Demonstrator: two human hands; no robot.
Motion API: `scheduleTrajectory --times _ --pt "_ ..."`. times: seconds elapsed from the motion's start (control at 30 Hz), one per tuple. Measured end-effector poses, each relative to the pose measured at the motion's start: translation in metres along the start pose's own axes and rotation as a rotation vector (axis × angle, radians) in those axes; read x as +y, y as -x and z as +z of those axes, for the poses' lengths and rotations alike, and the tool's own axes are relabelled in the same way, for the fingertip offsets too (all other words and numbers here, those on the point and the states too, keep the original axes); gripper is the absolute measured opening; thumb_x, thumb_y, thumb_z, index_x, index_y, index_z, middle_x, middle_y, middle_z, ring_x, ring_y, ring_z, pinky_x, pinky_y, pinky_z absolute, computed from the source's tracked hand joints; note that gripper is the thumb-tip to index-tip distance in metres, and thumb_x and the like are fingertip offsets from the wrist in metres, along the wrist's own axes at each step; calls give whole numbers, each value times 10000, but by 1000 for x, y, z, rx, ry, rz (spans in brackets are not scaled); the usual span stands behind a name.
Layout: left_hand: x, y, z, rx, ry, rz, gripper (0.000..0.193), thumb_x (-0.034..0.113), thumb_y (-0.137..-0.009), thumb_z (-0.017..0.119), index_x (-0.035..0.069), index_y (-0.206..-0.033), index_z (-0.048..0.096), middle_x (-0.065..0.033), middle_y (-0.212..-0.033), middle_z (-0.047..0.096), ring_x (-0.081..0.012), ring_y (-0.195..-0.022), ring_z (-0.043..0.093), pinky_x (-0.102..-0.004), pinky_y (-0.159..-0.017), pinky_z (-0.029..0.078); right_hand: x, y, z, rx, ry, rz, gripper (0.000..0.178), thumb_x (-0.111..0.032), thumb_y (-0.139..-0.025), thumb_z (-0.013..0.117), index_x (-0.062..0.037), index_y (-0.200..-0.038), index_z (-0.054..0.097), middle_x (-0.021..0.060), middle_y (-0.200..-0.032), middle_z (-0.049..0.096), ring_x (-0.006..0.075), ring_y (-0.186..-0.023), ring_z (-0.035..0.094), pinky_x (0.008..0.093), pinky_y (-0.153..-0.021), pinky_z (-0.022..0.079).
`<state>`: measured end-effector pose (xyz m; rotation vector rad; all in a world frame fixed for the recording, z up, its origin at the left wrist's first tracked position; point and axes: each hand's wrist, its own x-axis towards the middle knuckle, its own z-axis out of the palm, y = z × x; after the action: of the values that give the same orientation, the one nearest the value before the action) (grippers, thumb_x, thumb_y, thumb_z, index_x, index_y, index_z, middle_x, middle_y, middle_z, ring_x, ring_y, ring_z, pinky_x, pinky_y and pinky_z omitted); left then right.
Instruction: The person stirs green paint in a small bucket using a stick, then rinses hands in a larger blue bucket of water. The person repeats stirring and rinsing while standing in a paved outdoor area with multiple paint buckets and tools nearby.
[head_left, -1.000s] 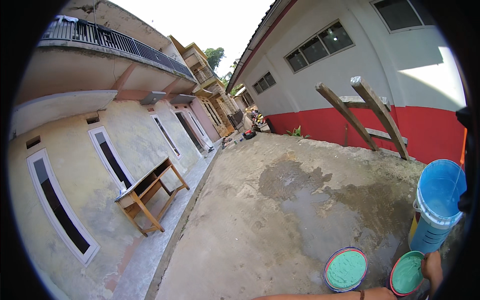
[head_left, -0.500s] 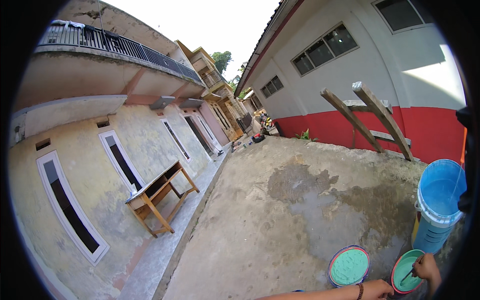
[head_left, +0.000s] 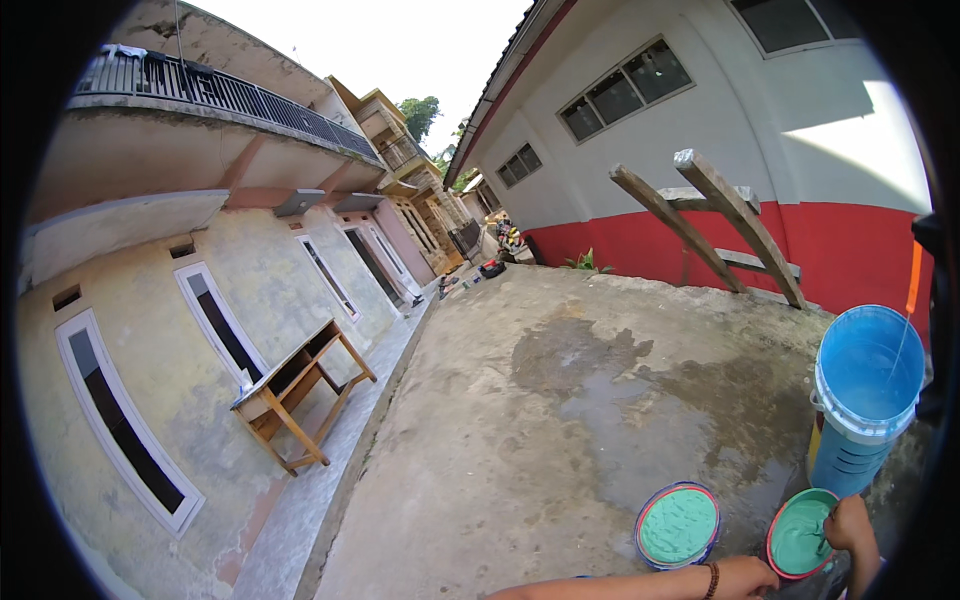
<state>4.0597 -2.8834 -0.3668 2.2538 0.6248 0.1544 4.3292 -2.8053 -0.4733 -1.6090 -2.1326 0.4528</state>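
Observation:
Two round tubs of thick mint-green paint stand on the concrete at the lower right. My left arm, with a beaded bracelet, reaches across below the left paint tub (head_left: pixel 683 489). At the end of it my left hand (head_left: pixel 748 577) is closed at the near-left rim of the right paint tub (head_left: pixel 774 527). From the right, my right hand (head_left: pixel 848 522) comes over that tub's far-right rim, its fingers closed round a thin dark stirring stick (head_left: pixel 823 546). The stick's lower end is in the paint, and my hand hides its upper part.
A tall blue bucket (head_left: pixel 866 440) of water stands just beyond the right tub, with an orange-handled thing leaning over it. Wooden beams (head_left: pixel 740 230) lean at the red-and-white wall. A wooden table (head_left: pixel 305 395) stands by the left house. Wet patches mark the concrete (head_left: pixel 480 430).
The view has shifted, so the whole scene sits further left. My right hand has moved the stick within the green paint. My left hand stays at the tub's rim.

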Motion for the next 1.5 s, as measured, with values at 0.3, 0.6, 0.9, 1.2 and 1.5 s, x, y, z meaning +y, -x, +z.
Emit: scheduleTrajectory --times 0.3,0.6,0.9,1.2,1.5 --pt "1 -6 -1 -46 -43 -13 310 293 -847 682 90 -1080 702 -161 -980 719 -355 -921 682 -460 -793 537 -2 1 -7 -7 24 -21 116 5 -768 633 73 -675 648 217 -615 641 323 -553 669 400 -562 542" --pt "3 -4 2 -162 89 -52 423 173 -870 656 -4 -1247 579 -198 -1091 656 -367 -1023 641 -460 -889 515 -24 -1 -23 -244 143 31 151 -79 -786 649 54 -719 676 248 -680 650 396 -623 656 440 -647 540" --pt "0 -1 -2 -178 115 -56 422 180 -880 650 8 -1257 572 -192 -1099 654 -369 -1041 636 -460 -897 511 -24 -10 -20 -93 103 132 161 -116 -758 680 29 -688 685 251 -685 639 428 -678 643 470 -663 530" --pt "-7 3 0 -191 126 -102 420 183 -876 658 9 -1250 577 -185 -1087 655 -360 -1025 641 -455 -886 513 -28 -13 -22 -120 75 53 131 -99 -761 661 20 -736 711 247 -708 651 421 -693 654 459 -678 545" --pt "-5 6 6 -173 90 -34 439 185 -869 668 18 -1263 572 -179 -1092 659 -353 -1026 644 -448 -884 518 -27 -7 -31 -70 178 147 135 -104 -774 702 25 -802 733 235 -712 664 386 -672 670 426 -681 547"
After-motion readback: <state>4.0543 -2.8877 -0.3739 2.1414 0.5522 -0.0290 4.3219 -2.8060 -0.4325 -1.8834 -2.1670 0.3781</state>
